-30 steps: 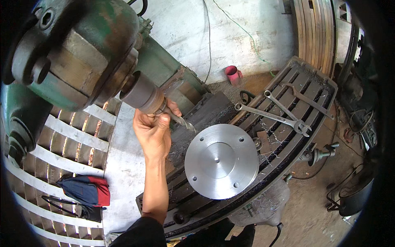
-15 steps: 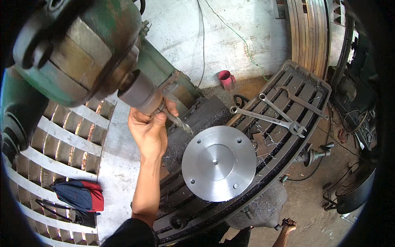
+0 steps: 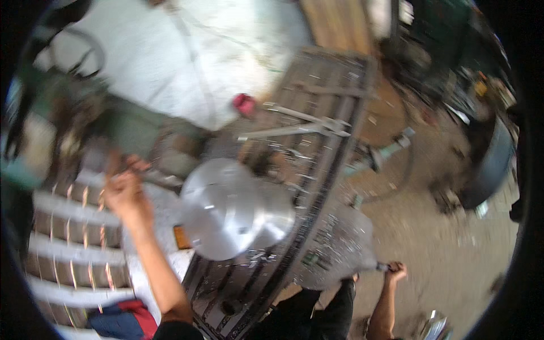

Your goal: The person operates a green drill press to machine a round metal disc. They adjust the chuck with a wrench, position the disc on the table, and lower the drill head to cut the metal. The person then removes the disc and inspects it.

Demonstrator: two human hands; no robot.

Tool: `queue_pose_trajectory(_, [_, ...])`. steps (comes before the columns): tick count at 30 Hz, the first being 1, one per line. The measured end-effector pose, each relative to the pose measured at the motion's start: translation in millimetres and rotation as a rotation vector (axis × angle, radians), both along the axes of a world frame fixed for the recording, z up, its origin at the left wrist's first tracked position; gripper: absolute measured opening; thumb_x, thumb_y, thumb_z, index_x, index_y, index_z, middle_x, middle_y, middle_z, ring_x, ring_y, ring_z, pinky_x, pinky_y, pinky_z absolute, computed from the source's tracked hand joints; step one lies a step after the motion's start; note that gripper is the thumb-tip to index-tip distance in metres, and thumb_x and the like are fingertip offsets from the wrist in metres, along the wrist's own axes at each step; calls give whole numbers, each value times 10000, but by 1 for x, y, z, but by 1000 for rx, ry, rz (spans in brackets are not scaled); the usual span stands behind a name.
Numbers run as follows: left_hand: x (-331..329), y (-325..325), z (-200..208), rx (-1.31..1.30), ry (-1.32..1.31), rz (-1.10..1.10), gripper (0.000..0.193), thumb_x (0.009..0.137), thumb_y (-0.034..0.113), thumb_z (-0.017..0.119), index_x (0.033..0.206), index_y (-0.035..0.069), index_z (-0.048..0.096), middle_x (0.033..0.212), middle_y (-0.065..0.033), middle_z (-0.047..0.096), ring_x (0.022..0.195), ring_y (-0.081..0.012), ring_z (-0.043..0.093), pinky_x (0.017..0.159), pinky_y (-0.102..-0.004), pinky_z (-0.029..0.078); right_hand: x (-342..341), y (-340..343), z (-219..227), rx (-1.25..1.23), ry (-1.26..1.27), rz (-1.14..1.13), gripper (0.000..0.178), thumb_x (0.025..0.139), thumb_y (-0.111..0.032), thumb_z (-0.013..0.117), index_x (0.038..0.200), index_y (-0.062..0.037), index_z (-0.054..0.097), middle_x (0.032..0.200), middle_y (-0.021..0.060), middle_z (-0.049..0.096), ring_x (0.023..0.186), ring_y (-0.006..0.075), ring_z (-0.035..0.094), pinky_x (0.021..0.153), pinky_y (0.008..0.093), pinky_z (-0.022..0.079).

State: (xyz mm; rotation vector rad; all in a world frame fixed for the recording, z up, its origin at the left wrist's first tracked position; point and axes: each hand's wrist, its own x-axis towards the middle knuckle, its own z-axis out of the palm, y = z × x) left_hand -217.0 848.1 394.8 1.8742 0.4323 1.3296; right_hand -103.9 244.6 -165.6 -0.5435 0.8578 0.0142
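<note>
My left hand [image 3: 129, 192], blurred by motion, is raised with its fingers closed around the upper part of a drill bit [image 3: 168, 180], just below the drill's dark spindle end [image 3: 95, 154]. Beside the bit is a round, shiny metal disc [image 3: 212, 212] with a raised centre and small holes. A thicker metal cylinder [image 3: 276, 214] shows under the disc, above the slotted machine table [image 3: 224, 286]. At the lower right, my right hand [image 3: 398, 272] is wrapped around a dark crank handle [image 3: 381, 266], which sticks out from the grey housing below the table.
Wrenches [image 3: 289, 131] and metal shavings lie on the table's far part. A pink mug [image 3: 244, 105] stands by the white wall. Green machine parts [image 3: 127, 127] rise at left, over a slatted grille [image 3: 79, 249]. A blue and red bag [image 3: 122, 320] sits lower left.
The view has swung, shifting the table and disc leftward and exposing the cylinder beneath the disc. My right hand and its handle show more fully. My left hand stays at the drill bit.
</note>
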Motion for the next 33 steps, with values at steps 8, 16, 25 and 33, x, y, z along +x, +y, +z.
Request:
queue_pose_trajectory(8, [-34,36,13,-45,34,-37,431,958,79,545,1342,-80,429,1290,-173,571,1163,-241,558,1045,-354,402,22,31,-7,-83,311,-196,370,817,-233,476,521,-186,258,483,-22,262,404,157,213,394,311,204])
queue_pose_trajectory(16, [-31,51,18,-37,100,20,424,969,112,535,1305,-131,449,1299,-207,554,1196,-248,537,1115,-373,351,47,20,198,228,-399,-208,228,709,-132,471,544,-153,315,453,-8,264,417,151,224,458,315,274])
queue_pose_trajectory(25, [-38,72,17,43,46,46,378,978,97,505,1262,-151,489,1300,-219,553,1191,-250,537,1062,-351,391,-86,0,72,-130,634,-102,322,847,-261,513,579,-138,386,581,24,464,508,205,434,485,351,348])
queue_pose_trajectory(33, [-9,34,30,41,152,228,399,993,117,479,1253,-186,465,1310,-241,538,1184,-275,536,1104,-376,326,101,31,158,157,-238,-116,288,792,-210,491,588,-155,296,473,4,268,441,172,222,488,332,265])
